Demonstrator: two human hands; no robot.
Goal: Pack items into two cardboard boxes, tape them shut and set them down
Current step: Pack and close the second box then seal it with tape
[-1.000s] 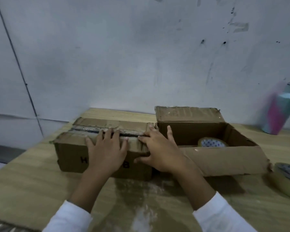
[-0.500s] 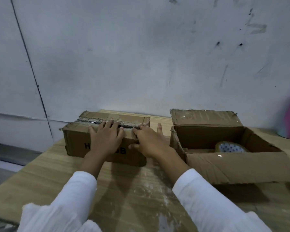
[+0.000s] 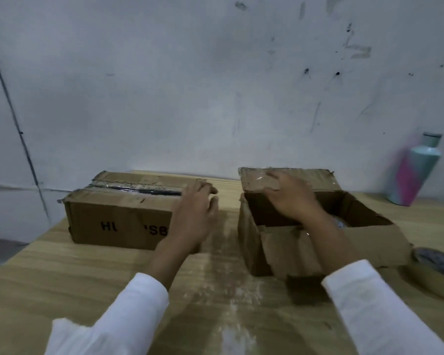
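A closed cardboard box [image 3: 118, 216] with tape along its top seam and black letters on its front sits at the left of the wooden table [image 3: 87, 278]. My left hand [image 3: 194, 213] hovers at that box's right end, fingers relaxed and holding nothing. To the right stands an open cardboard box [image 3: 292, 242] with its flaps up. My right hand [image 3: 290, 196] reaches over this box and its fingers touch the raised back flap [image 3: 318, 178]. A tape roll inside the open box [image 3: 340, 222] is mostly hidden by my forearm.
A roll of brown tape [image 3: 436, 272] lies at the table's right edge. A teal and pink bottle [image 3: 415, 172] stands at the back right against the white wall. White dusty marks streak the table between the boxes.
Both hands left the top of the closed box. My right hand crossed to the open box's back flap and my left hand slid to the closed box's right end. The view shifted right.
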